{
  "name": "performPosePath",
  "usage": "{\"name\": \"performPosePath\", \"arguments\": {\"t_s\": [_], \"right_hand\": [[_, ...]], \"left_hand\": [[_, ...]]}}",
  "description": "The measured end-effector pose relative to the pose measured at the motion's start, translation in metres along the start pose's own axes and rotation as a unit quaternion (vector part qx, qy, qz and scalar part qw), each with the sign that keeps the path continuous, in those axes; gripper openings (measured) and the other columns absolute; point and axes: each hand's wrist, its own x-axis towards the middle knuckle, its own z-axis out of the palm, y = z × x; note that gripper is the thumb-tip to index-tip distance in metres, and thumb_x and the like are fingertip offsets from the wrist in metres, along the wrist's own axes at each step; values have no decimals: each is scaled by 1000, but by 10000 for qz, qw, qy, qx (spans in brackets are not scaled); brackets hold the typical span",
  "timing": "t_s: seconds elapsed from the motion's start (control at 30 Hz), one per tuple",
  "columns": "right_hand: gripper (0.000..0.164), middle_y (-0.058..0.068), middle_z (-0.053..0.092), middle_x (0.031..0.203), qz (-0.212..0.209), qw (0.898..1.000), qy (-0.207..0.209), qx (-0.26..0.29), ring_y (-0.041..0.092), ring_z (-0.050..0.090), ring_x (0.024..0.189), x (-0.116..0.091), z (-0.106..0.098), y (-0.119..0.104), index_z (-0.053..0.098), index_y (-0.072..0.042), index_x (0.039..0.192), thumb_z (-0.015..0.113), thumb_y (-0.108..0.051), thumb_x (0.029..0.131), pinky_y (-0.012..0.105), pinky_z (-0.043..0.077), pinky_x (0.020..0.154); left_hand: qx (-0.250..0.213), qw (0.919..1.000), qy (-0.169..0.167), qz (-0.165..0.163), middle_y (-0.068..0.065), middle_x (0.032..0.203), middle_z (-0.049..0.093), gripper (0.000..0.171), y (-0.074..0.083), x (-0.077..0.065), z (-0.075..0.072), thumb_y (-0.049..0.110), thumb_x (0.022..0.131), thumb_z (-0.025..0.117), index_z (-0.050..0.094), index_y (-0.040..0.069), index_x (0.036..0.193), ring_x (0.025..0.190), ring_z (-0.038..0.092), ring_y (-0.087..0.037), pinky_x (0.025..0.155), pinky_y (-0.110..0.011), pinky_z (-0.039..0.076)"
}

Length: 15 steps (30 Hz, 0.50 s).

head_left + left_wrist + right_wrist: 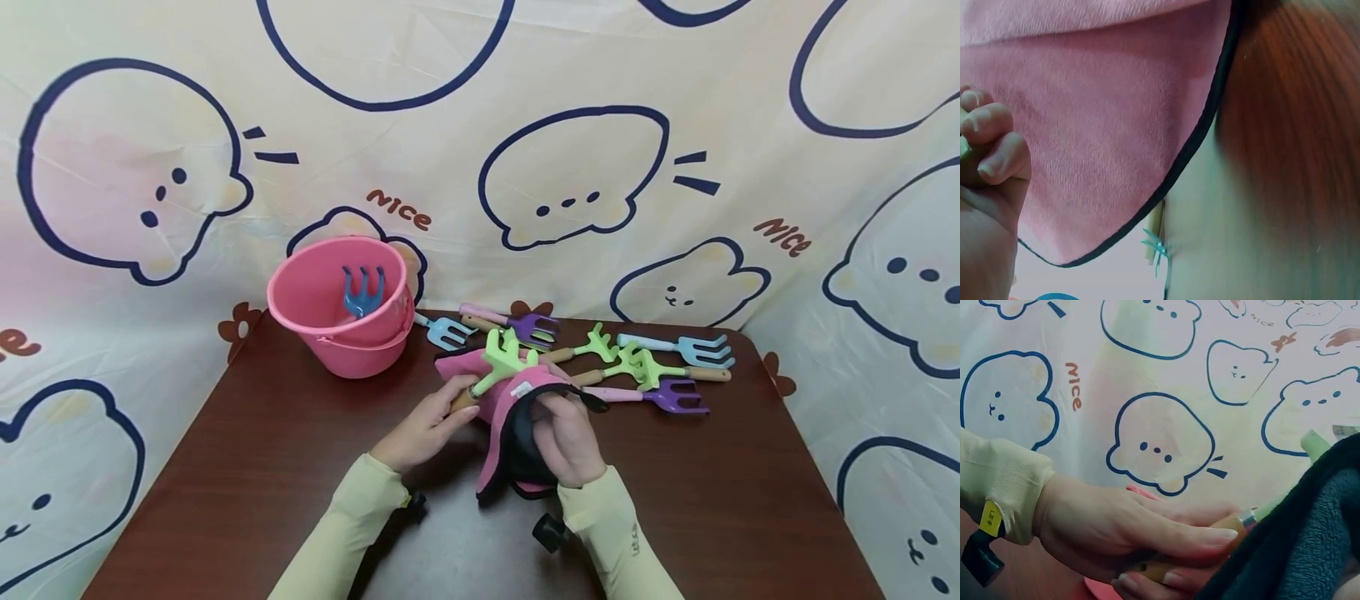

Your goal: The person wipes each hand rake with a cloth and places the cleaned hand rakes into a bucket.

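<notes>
My left hand (420,432) grips the wooden handle of a light green toy rake (501,360), its prongs pointing up and away over the table. In the right wrist view the same left hand (1129,528) wraps its fingers round the handle. My right hand (568,440) holds a pink cloth with black trim (510,417) bunched against the rake's neck. The left wrist view is filled by the pink cloth (1097,125), with curled fingertips (994,147) at its left edge.
A pink bucket (315,292) stands at the table's back left with a blue rake (363,292) inside. Several toy rakes, blue (701,350), purple (678,397) and green (600,343), lie along the back of the brown table (247,467). A cartoon-print cloth backdrop (570,175) hangs behind.
</notes>
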Motion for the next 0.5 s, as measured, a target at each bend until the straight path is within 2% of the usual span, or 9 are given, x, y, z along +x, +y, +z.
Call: {"name": "performPosePath", "arguments": {"t_s": [0.1,0.23,0.4,0.5], "right_hand": [[30,-8,71,113,138,9998,-60,-89,5,64,102,-1,-2,-3,61,-16,120,46,4,103,20,51,91],[27,-7,70,101,323,9992,-103,-187,4,64,92,0,-4,-6,66,-15,109,46,1,103,19,53,84],[33,-5,70,104,377,9986,-340,-131,4,63,89,2,-6,-10,75,-13,99,44,-2,105,17,52,77],[26,-3,69,109,323,9987,-393,-74,5,62,93,2,-7,-10,74,-11,102,49,-6,106,17,52,76]], "left_hand": [[62,9999,-124,-96,-6,108,54,44,0,-2,-4,25,105,61,44,25,146,99,55,-26,76,-32,51],[300,9992,-255,-109,-5,105,55,43,2,-5,-8,27,105,62,45,23,144,94,57,-25,75,-30,52],[611,9972,-426,98,-3,95,55,38,5,-6,-11,27,105,62,48,20,140,82,59,-21,70,-28,51],[689,9965,-440,151,-1,93,55,37,7,-6,-12,26,105,62,48,21,140,79,57,-17,68,-27,50]]}}
